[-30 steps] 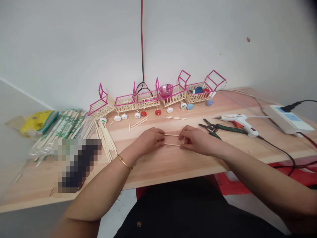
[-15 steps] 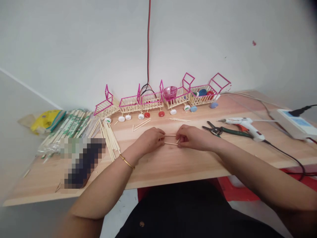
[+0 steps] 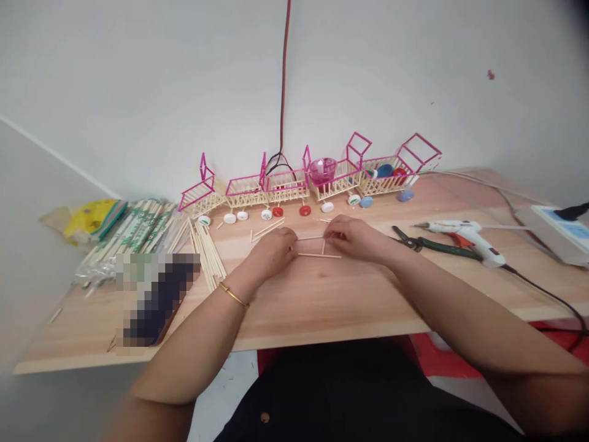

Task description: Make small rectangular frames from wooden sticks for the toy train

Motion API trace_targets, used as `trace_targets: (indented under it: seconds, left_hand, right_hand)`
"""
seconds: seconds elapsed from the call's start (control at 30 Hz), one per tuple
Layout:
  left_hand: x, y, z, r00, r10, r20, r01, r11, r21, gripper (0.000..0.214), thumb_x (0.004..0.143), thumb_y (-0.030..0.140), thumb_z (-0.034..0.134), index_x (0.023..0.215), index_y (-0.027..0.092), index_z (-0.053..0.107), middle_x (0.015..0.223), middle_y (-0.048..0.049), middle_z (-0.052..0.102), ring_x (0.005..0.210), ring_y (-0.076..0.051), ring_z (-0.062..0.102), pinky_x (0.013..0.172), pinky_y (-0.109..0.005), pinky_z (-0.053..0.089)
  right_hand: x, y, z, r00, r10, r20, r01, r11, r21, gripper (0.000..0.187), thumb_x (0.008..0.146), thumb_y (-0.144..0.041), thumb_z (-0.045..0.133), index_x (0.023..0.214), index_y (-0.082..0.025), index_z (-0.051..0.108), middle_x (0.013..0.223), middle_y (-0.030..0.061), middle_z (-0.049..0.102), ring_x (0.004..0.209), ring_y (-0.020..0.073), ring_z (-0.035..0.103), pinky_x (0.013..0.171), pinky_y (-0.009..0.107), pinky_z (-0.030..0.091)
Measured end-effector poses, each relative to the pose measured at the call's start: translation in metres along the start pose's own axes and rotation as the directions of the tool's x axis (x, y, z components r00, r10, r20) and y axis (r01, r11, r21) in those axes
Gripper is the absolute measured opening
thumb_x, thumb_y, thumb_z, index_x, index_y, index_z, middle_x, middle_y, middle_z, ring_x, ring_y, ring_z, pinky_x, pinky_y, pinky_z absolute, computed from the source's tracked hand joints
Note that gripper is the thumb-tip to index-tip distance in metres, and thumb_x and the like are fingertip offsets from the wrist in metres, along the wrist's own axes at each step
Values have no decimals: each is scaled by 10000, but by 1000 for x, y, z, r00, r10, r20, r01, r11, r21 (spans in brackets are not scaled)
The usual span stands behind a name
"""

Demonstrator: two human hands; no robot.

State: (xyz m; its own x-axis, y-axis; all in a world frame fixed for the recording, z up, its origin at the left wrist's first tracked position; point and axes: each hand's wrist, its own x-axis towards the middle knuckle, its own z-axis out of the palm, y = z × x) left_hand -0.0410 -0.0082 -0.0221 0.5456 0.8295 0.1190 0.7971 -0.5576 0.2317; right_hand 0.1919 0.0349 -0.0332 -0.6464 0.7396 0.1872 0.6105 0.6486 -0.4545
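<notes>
We see our left hand (image 3: 271,250) and right hand (image 3: 352,236) resting on the wooden tabletop (image 3: 322,301) at the centre of the frame, both loosely curled, fingertips pinching the ends of a small frame of thin wooden sticks (image 3: 317,247). The frame lies flat between the two hands: one long stick runs above, another below, and a short upright piece joins them near the right hand. Compared with half a second ago, both hands sit a little higher in the frame and closer to the row of models, the right hand has drawn back so that more of the lower stick shows, and the short cross piece now stands clear of the fingers. The left hand holds the left end much as before; a gold bangle (image 3: 234,296) circles that wrist. Behind the hands, against the wall, stands a row of pink-edged stick carts (image 3: 313,181) with bottle-cap wheels. To the right lie pliers (image 3: 416,243) and a white glue gun (image 3: 464,234), well apart from the hands. To the left, a loose pile of sticks (image 3: 207,255) lies beside wrapped chopstick packs (image 3: 133,230). A red and black cable (image 3: 284,80) hangs down the wall above the carts.
</notes>
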Motion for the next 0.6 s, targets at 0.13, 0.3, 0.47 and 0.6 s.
trace_targets:
  seconds: [0.13,0.3,0.47,0.6]
  left_hand:
    - [1,0,1,1000,29,3,-29,1000,-4,147,795,163,515,878,127,631,939,-108,636,931,-216,573,852,-352,464]
    - [1,-1,4,996,84,-4,-84,996,-27,152,805,136,499,814,152,650,951,-89,638,961,-198,571,883,-331,449]
    - [1,1,4,997,82,0,-82,997,-14,153,789,119,497,783,154,646,976,-88,629,961,-194,567,886,-329,448]
    - [2,3,4,998,59,6,-59,998,-9,135,776,110,492,759,142,622,971,-96,623,956,-193,562,883,-326,449]
  right_hand:
    - [-2,9,-1,987,87,-132,-100,991,-92,223,799,-205,476,904,-153,665,864,85,647,753,183,574,734,302,440]
    - [10,6,9,993,4,-117,-14,996,-88,252,826,-179,459,973,-152,661,969,103,666,905,202,578,817,309,414]
    - [21,0,13,1000,14,-12,-16,983,-180,217,850,-182,448,915,-141,650,938,113,647,916,203,560,801,289,394]
    - [19,-3,13,999,44,18,-39,978,-207,176,858,-203,446,898,-153,611,927,104,617,898,194,556,770,267,392]
